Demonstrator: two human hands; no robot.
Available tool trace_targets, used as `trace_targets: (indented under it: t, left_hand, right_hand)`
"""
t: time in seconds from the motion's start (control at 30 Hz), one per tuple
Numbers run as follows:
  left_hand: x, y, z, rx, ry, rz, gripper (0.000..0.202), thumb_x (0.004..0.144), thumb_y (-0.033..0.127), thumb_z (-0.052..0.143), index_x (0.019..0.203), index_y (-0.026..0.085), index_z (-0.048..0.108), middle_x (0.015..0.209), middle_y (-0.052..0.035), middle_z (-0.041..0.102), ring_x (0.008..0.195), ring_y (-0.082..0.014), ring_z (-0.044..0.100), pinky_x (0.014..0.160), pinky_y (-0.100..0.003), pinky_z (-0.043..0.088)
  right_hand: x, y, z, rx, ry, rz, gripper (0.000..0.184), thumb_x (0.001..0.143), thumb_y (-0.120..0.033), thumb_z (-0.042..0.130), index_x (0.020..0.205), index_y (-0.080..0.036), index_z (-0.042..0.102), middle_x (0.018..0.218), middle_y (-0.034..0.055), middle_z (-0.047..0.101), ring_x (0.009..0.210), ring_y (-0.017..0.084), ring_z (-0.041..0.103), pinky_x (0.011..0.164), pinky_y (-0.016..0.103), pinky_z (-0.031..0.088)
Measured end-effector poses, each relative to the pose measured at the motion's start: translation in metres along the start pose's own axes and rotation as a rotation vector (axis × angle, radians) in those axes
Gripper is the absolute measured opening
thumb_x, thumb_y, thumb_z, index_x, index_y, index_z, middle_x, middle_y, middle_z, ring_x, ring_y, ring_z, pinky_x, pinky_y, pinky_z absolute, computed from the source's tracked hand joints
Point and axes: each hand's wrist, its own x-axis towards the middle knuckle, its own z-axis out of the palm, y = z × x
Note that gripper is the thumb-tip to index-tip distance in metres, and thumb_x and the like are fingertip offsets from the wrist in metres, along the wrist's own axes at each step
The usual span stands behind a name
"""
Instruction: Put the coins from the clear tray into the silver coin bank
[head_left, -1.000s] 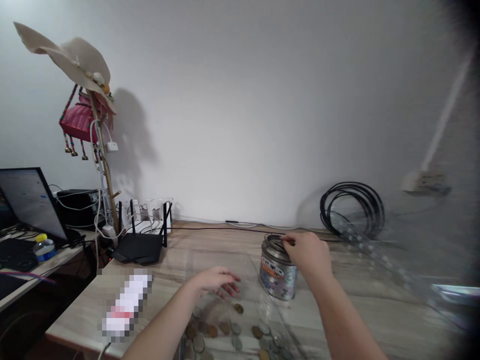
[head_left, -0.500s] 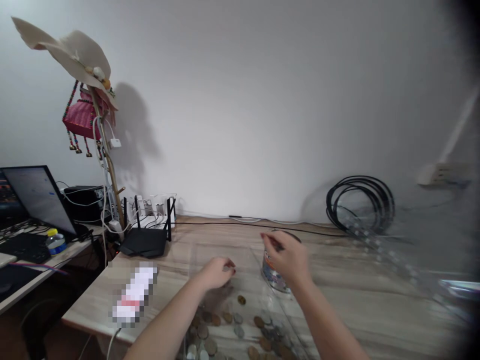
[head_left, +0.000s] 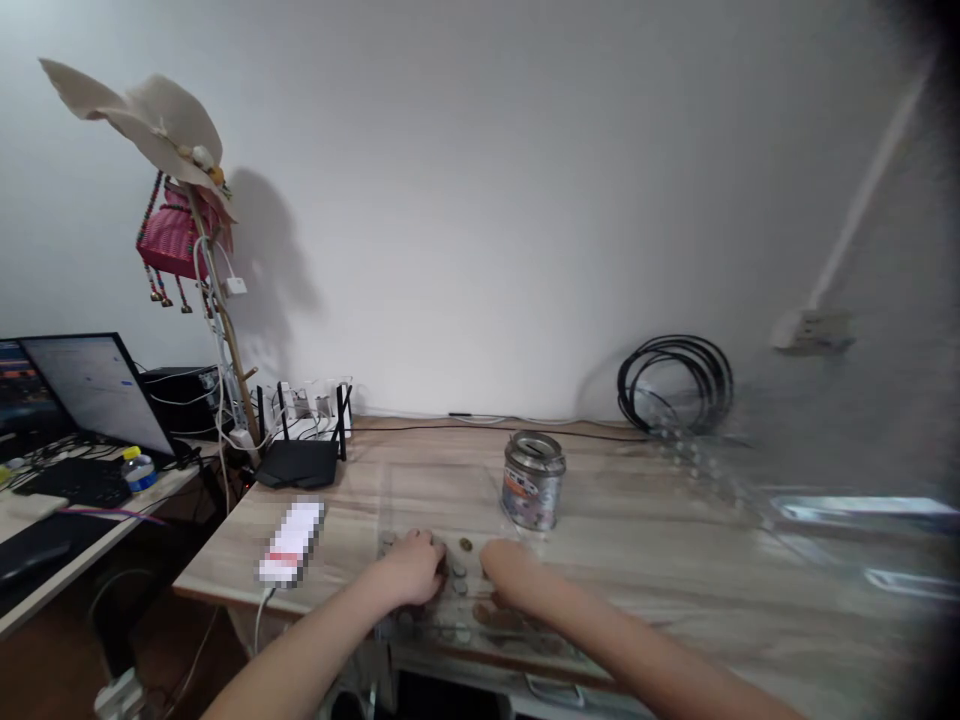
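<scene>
My left hand (head_left: 416, 570) is low over the coins, its fingers curled and pointing down; anything in them is hidden. Just to the right, my right hand (head_left: 501, 566) reaches down among the coins, its fingers hidden behind the back of the hand. Several silver and brown coins lie around and between the hands, including a gold-coloured coin (head_left: 466, 545) and a silver coin (head_left: 460, 587). They rest on or under a clear plastic sheet or shallow tray whose exact shape I cannot make out. Beyond my right hand a round tin (head_left: 533, 482) stands upright, with a slot in its lid.
A phone (head_left: 292, 540) with a cable lies left on the wooden table (head_left: 637, 560). Behind it sits a black router (head_left: 298, 462). Coiled black cable (head_left: 675, 385) leans against the wall. A laptop (head_left: 97, 390) and a small bottle (head_left: 138, 468) occupy the desk at left.
My right hand has moved from the top of the tin down and left to the coins. My left hand has lowered to the coins. The view has tilted down, showing the table's front edge.
</scene>
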Motion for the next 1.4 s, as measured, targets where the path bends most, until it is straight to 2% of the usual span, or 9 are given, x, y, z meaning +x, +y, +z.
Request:
trace_targets:
  t: [0.17, 0.37, 0.63, 0.83, 0.97, 1.07, 1.2, 1.3, 1.4]
  left_hand:
    - [-0.004, 0.012, -0.014, 0.131, -0.179, -0.062, 0.028, 0.049, 0.020, 0.066, 0.074, 0.019, 0.055, 0.078, -0.0062, 0.050, 0.080, -0.0244, 0.050, 0.073, -0.036, 0.040]
    - [0.000, 0.017, -0.024, 0.116, -0.481, -0.092, 0.038, 0.047, 0.023, 0.067, 0.083, 0.018, 0.057, 0.071, -0.0010, 0.054, 0.061, -0.0151, 0.050, 0.056, -0.025, 0.040]
    - [-0.004, 0.029, -0.013, 0.274, -0.352, -0.080, 0.029, 0.048, 0.013, 0.060, 0.077, 0.017, 0.060, 0.065, -0.0016, 0.057, 0.056, -0.0132, 0.049, 0.053, -0.022, 0.038]
    - [0.002, 0.040, -0.015, 0.308, -0.500, -0.065, 0.011, 0.053, 0.016, 0.058, 0.064, 0.016, 0.060, 0.057, 0.0009, 0.054, 0.053, -0.0110, 0.047, 0.053, -0.021, 0.036]
    - [0.004, 0.038, -0.016, 0.233, -0.502, -0.105, 0.028, 0.048, 0.016, 0.063, 0.076, 0.016, 0.061, 0.066, 0.0005, 0.057, 0.058, -0.0116, 0.049, 0.057, -0.021, 0.038]
    - [0.006, 0.038, -0.014, -0.008, -0.310, -0.230, 0.034, 0.052, 0.020, 0.063, 0.086, 0.015, 0.059, 0.071, -0.0019, 0.059, 0.064, -0.0135, 0.052, 0.064, -0.025, 0.040]
    - [0.006, 0.046, -0.006, -0.793, 0.256, -0.409, 0.025, 0.073, 0.031, 0.046, 0.093, 0.018, 0.053, 0.094, -0.0061, 0.057, 0.084, -0.0143, 0.054, 0.074, -0.028, 0.041]
    - [-0.001, 0.048, -0.002, -1.452, 0.357, -0.506, 0.024, 0.080, 0.027, 0.032, 0.083, 0.016, 0.053, 0.093, -0.0083, 0.057, 0.085, -0.0152, 0.056, 0.073, -0.031, 0.045]
    - [-0.010, 0.042, -0.002, -1.810, 0.453, -0.537, 0.022, 0.079, 0.015, 0.031, 0.072, 0.013, 0.052, 0.085, -0.0090, 0.058, 0.086, -0.0147, 0.056, 0.074, -0.029, 0.047]
  right_hand:
    - [-0.017, 0.004, -0.018, -0.010, -0.108, -0.051, 0.026, 0.054, -0.021, 0.061, 0.079, -0.013, 0.062, 0.081, 0.0132, 0.063, 0.076, 0.025, 0.059, 0.061, 0.031, 0.042]
    - [-0.023, -0.002, -0.026, 0.013, -0.192, -0.087, 0.032, 0.041, -0.004, 0.060, 0.068, -0.020, 0.061, 0.068, 0.0024, 0.062, 0.073, 0.021, 0.058, 0.064, 0.029, 0.042]
    - [-0.012, 0.004, -0.011, 0.235, -0.339, 0.021, 0.006, 0.047, -0.014, 0.061, 0.045, -0.014, 0.055, 0.040, -0.0037, 0.050, 0.046, 0.012, 0.053, 0.056, 0.029, 0.044]
    - [-0.007, 0.015, -0.007, 0.402, -0.403, 0.118, 0.018, 0.041, -0.023, 0.065, 0.051, -0.009, 0.060, 0.040, -0.0017, 0.053, 0.043, 0.013, 0.053, 0.054, 0.031, 0.045]
    - [-0.010, 0.015, -0.016, 0.437, -0.333, 0.099, 0.014, 0.041, -0.017, 0.065, 0.050, -0.008, 0.060, 0.045, 0.0010, 0.056, 0.046, 0.014, 0.054, 0.051, 0.028, 0.045]
    - [-0.011, 0.008, -0.029, 0.463, -0.151, 0.053, 0.009, 0.047, -0.014, 0.061, 0.054, -0.009, 0.061, 0.049, 0.0027, 0.058, 0.049, 0.013, 0.054, 0.051, 0.024, 0.043]
    - [-0.005, -0.011, -0.051, 0.550, 0.085, -0.058, 0.018, 0.061, -0.019, 0.052, 0.074, -0.013, 0.063, 0.063, 0.0025, 0.063, 0.055, 0.010, 0.055, 0.051, 0.018, 0.041]
    - [0.000, -0.021, -0.058, 0.591, 0.216, -0.095, 0.029, 0.072, -0.023, 0.042, 0.094, -0.016, 0.059, 0.082, 0.0042, 0.064, 0.066, 0.010, 0.057, 0.056, 0.017, 0.041]
    - [0.000, -0.019, -0.050, 0.550, 0.264, -0.078, 0.032, 0.070, -0.023, 0.044, 0.099, -0.014, 0.057, 0.092, 0.0087, 0.062, 0.076, 0.014, 0.056, 0.061, 0.020, 0.040]
